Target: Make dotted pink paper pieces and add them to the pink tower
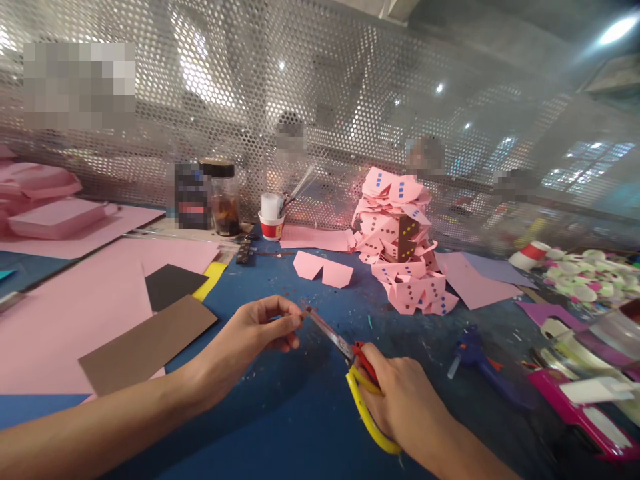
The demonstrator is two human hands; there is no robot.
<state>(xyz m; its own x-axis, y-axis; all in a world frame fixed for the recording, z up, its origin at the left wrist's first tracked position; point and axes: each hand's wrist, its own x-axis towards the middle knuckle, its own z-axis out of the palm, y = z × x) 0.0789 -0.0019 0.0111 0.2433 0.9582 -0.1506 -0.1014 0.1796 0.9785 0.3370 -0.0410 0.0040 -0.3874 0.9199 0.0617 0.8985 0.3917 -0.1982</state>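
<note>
My right hand [395, 393] is wrapped round the red and yellow handles of a pair of scissors [334, 337]. The blades look closed or nearly so and point up and left. Just beyond their tips, my left hand [270, 323] pinches something tiny and brownish between thumb and forefinger, too small to name. A folded pink paper cutout [323, 269] lies on the blue table [240, 427] past both hands. Behind it to the right rises a heap of similar pink cutouts [413, 273], many bearing small blue or brown squares.
Brown card [150, 343], black card [173, 287] and large pink sheets [50, 327] lie at left. A blue glue gun [485, 370] and a magenta tape dispenser [580, 413] are at right. A paper cup [271, 227] and a jar [226, 200] stand before the perforated metal screen [240, 80].
</note>
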